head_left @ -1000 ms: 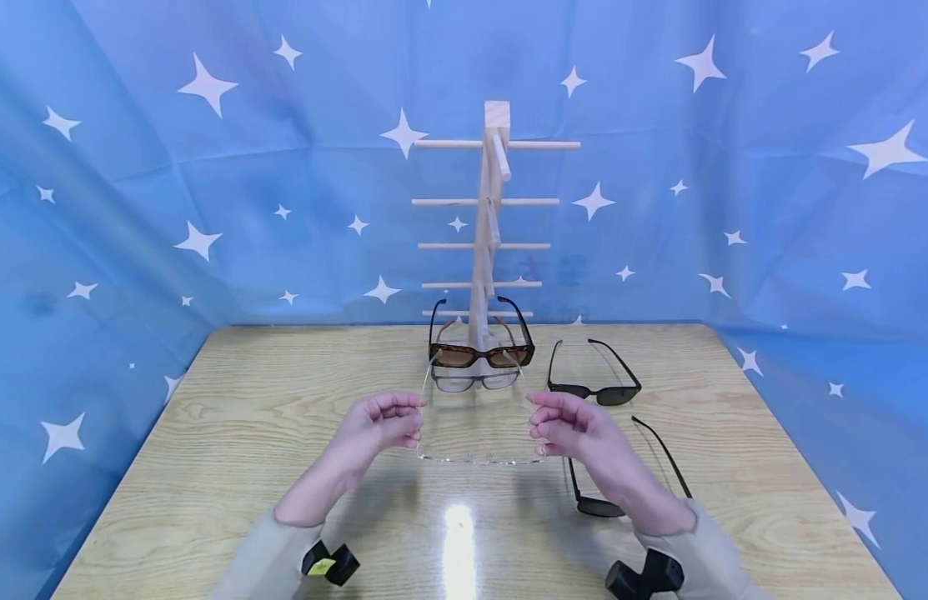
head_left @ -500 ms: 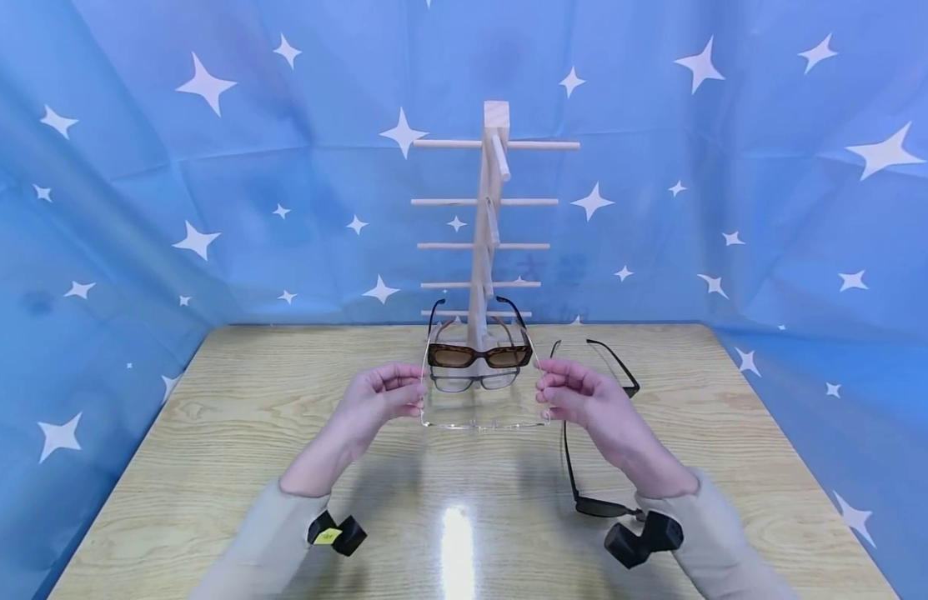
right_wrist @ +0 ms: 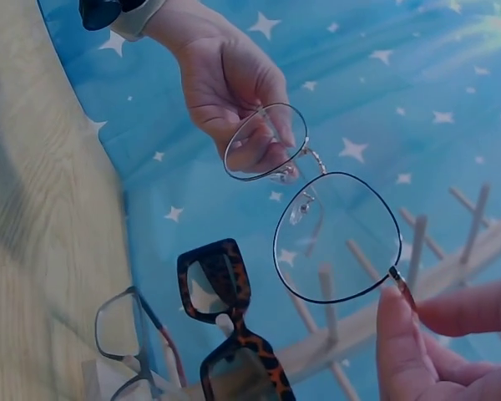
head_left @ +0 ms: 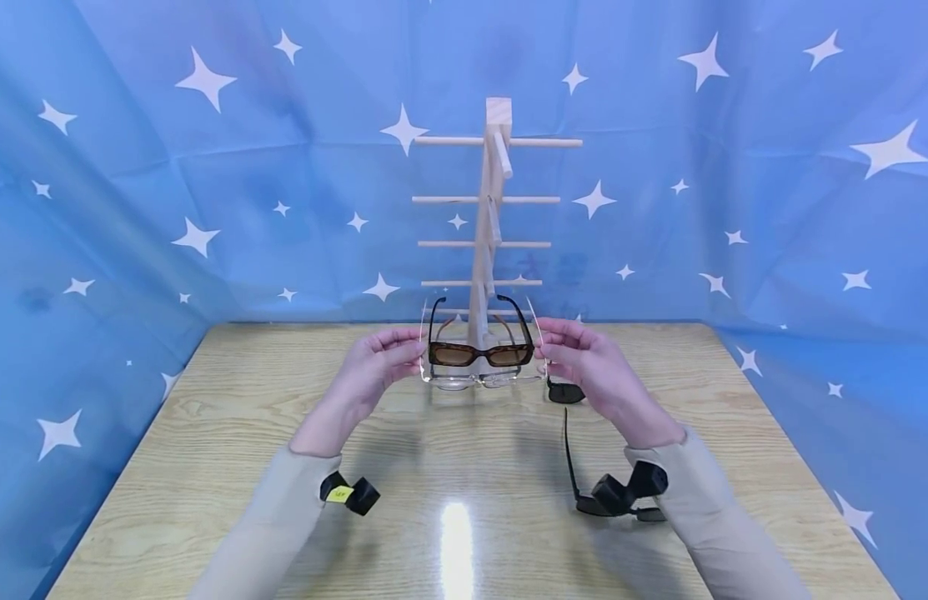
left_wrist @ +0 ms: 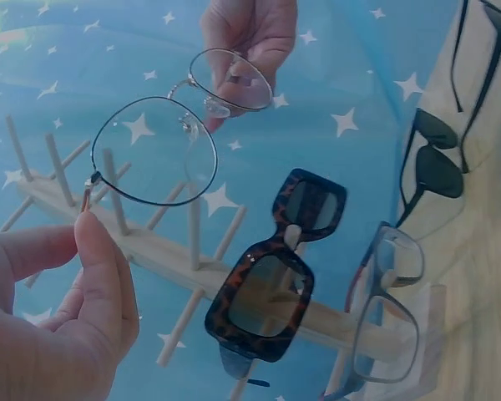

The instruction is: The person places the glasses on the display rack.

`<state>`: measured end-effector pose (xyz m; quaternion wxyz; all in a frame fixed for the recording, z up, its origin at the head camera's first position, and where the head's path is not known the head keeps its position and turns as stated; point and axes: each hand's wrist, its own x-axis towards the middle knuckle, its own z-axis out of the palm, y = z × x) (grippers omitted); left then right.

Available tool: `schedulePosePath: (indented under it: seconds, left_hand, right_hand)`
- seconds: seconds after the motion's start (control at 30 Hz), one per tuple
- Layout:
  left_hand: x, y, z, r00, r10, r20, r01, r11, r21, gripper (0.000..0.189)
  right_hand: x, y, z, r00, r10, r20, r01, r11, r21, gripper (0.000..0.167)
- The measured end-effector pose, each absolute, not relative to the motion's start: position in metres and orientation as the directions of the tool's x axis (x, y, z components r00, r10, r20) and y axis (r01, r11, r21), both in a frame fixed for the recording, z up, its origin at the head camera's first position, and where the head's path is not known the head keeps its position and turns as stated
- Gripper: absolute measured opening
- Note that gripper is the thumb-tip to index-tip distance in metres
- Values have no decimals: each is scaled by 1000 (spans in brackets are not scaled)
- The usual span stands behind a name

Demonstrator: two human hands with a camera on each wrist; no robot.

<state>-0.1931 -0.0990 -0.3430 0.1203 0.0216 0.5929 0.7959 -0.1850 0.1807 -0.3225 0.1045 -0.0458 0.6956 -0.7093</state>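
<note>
My left hand [head_left: 369,375] and right hand [head_left: 593,371] pinch the two temples of thin wire-rimmed eyeglasses [left_wrist: 156,150], one on each side. The round clear lenses face back toward me, and the temple ends point at the wooden display stand [head_left: 497,117]. These eyeglasses hang in the air in front of tortoiseshell sunglasses [head_left: 479,355] that sit on the stand. Below those, grey-framed eyeglasses [left_wrist: 386,334] rest on the lowest part of the stand; in the head view they are partly covered by the held pair.
Black sunglasses [head_left: 565,392] lie on the wood-grain table [head_left: 231,433] behind my right hand, partly hidden. Another black pair [head_left: 597,506] lies nearer, partly behind the right wrist camera [head_left: 629,490]. The stand's upper pegs [head_left: 542,142] stick out sideways. A blue star-patterned cloth [head_left: 283,167] hangs behind.
Both hands have moved forward and up toward the stand with the wire-rimmed eyeglasses, which now overlap the two pairs on the stand. The other glasses have stayed in place.
</note>
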Motion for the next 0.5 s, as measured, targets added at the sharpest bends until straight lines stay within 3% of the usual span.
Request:
schedulePosePath:
  seconds: [0.5]
  left_hand:
    - [-226,-92,-333,-971,190,-149,-214,-396,893,14]
  right_hand:
    - [-225,177,-316,-975,-170,-146,164,-97,-982,45]
